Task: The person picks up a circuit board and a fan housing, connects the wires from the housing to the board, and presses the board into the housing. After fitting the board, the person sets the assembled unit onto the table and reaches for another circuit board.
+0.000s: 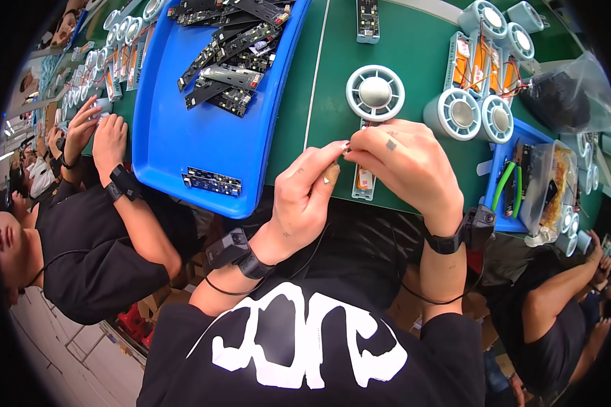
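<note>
My left hand (300,202) is closed in a pinch, its thumb and forefinger meeting the fingertips of my right hand (409,161) above the table's near edge. The right hand is closed in a pinch too. Something tiny sits between the fingertips, too small to make out. Under the hands lies a light-blue handheld fan (375,92) with a round grille head pointing away from me. Its opened handle (363,192) shows an orange and white part inside, partly hidden by my right hand. A tan covering is on a fingertip of my left hand.
A blue tray (207,139) of black circuit boards (234,74) stands at left. Another board strip (368,20) lies at the far edge. Several fans (460,114) with orange batteries are at right, beside a blue bin (506,217) with green-handled pliers (508,190). Co-workers sit on both sides.
</note>
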`<action>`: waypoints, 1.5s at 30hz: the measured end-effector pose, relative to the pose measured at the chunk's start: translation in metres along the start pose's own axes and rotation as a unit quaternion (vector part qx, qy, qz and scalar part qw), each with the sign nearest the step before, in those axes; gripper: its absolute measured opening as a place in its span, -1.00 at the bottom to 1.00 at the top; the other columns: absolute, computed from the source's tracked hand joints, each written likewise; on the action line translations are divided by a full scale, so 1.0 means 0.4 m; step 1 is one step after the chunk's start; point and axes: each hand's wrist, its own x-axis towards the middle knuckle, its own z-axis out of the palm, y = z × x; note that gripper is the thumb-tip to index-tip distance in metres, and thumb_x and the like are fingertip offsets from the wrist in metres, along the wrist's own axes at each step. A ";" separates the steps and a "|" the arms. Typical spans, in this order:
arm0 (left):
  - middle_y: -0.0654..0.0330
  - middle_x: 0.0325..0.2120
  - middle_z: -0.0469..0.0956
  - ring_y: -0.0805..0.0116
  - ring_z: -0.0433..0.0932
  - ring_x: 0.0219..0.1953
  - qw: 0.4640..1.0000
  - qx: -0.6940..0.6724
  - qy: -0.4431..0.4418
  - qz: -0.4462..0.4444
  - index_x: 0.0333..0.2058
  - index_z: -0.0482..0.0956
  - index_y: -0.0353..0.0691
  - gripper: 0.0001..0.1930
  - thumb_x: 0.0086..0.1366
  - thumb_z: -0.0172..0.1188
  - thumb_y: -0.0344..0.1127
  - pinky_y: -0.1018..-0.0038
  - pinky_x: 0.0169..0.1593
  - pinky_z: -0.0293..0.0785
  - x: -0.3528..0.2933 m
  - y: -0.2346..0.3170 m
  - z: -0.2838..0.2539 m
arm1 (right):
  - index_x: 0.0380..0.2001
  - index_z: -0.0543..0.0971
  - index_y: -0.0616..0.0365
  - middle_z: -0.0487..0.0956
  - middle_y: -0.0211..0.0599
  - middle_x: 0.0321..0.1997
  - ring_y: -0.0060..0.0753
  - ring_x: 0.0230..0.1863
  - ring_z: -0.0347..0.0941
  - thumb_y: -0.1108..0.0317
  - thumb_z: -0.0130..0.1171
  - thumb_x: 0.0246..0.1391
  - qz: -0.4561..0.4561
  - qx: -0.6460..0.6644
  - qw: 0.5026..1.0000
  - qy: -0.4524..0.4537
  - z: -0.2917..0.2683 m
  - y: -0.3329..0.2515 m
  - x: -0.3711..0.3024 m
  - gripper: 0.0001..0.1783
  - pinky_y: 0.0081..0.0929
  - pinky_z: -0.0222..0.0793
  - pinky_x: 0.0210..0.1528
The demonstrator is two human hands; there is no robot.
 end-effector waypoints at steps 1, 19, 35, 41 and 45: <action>0.13 -0.42 0.46 0.32 0.40 -0.44 1.000 -0.002 0.001 0.004 0.12 0.54 -0.27 -0.66 0.39 0.11 -0.54 0.46 -0.32 0.38 0.000 0.000 0.002 | -0.40 0.57 0.16 0.58 -0.31 -0.50 -0.22 -0.44 0.56 0.47 0.45 -0.10 0.001 0.000 1.000 -0.006 -0.002 0.003 0.000 -0.78 -0.36 0.45 -0.43; 0.18 -0.28 0.53 0.44 0.47 -0.31 0.979 -0.160 0.036 -0.117 0.13 0.49 -0.29 -0.68 0.44 0.09 -0.44 0.50 -0.19 0.46 -0.028 0.038 0.016 | -0.19 0.63 0.16 0.68 -0.31 -0.32 -0.45 -0.46 0.56 0.51 0.53 -0.15 0.116 0.008 0.971 0.210 0.064 -0.128 -0.117 -0.61 -0.49 0.50 -0.38; 0.12 -0.28 0.65 0.42 0.65 -0.31 0.999 0.001 0.013 0.032 -0.06 0.65 -0.34 -0.74 0.26 0.31 -0.51 0.52 -0.21 0.56 0.079 0.042 0.006 | 0.06 0.53 0.26 0.62 -0.27 -0.23 -0.52 -0.33 0.51 0.67 0.09 0.13 0.294 0.089 0.926 0.221 0.075 -0.181 -0.162 -0.60 -0.58 0.41 -0.26; 0.14 -0.29 0.68 0.46 0.65 -0.29 0.996 -0.070 0.053 0.003 -0.10 0.67 -0.34 -0.81 0.31 0.27 -0.51 0.54 -0.19 0.57 0.073 0.015 0.005 | 0.08 0.50 0.26 0.51 -0.43 -0.26 -0.67 -0.47 0.28 0.62 0.05 0.20 0.368 0.432 0.757 0.324 0.083 -0.143 -0.193 -0.63 -0.66 0.20 -0.42; 0.16 -0.25 0.69 0.49 0.64 -0.28 0.981 -0.154 0.079 -0.084 -0.12 0.68 -0.35 -0.84 0.37 0.23 -0.49 0.56 -0.21 0.57 0.068 0.018 0.019 | 0.12 0.47 0.25 0.45 -0.45 -0.30 -0.70 -0.49 0.21 0.56 0.03 0.27 0.354 0.429 0.763 0.329 0.079 -0.141 -0.193 -0.65 -0.68 0.13 -0.43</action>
